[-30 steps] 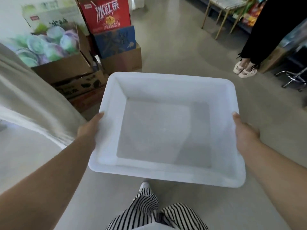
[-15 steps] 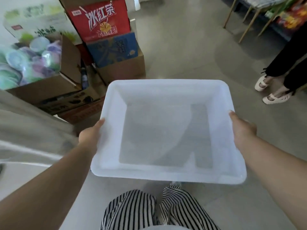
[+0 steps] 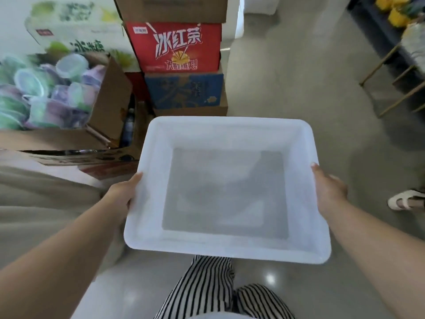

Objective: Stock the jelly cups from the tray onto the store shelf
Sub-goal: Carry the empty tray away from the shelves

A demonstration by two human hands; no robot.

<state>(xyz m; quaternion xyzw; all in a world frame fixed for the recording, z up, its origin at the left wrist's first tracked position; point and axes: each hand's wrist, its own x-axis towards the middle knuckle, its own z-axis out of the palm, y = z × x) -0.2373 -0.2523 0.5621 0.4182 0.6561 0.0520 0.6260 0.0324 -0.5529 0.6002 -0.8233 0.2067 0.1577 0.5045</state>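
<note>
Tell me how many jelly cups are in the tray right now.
0. The tray, held by the left hand and right hand, is empty. The jelly cups sit in a cardboard box to its left.

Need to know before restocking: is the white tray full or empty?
Empty. The tray's bare bottom shows all over; both hands grip its side rims. The jelly cups sit in a carton.

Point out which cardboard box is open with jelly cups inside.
The open brown box at far left, filled with green and purple jelly cups; the red box and blue box are closed.
</note>
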